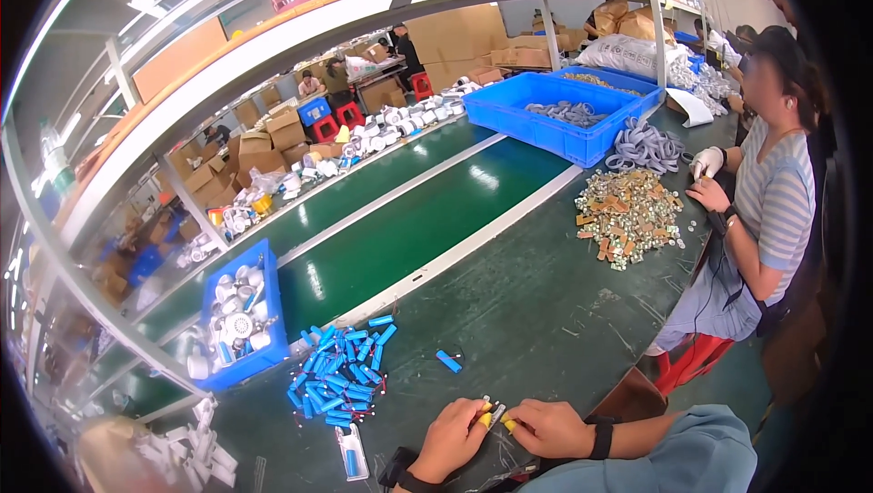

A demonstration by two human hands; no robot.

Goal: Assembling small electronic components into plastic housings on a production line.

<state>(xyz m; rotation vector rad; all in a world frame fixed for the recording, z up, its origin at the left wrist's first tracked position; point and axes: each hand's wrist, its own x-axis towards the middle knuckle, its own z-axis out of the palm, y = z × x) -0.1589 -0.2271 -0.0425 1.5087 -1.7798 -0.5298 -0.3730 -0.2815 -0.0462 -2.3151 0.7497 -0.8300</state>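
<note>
Both hands, left hand [452, 439] and right hand [548, 427], are pinched shut on a small yellow-tipped part [492, 414]. Blue cylindrical cells [341, 373] are piled nearby on the green table [546, 311].

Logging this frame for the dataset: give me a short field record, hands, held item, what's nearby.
left hand: pinching small part, yellow fingertip covers
right hand: pinching same part from other side
held item: small, details too fine to tell
nearest pile: blue cylindrical cells, left of hands
stray cell: alone on green table
co-worker: seated right, beside brown parts heap
</note>
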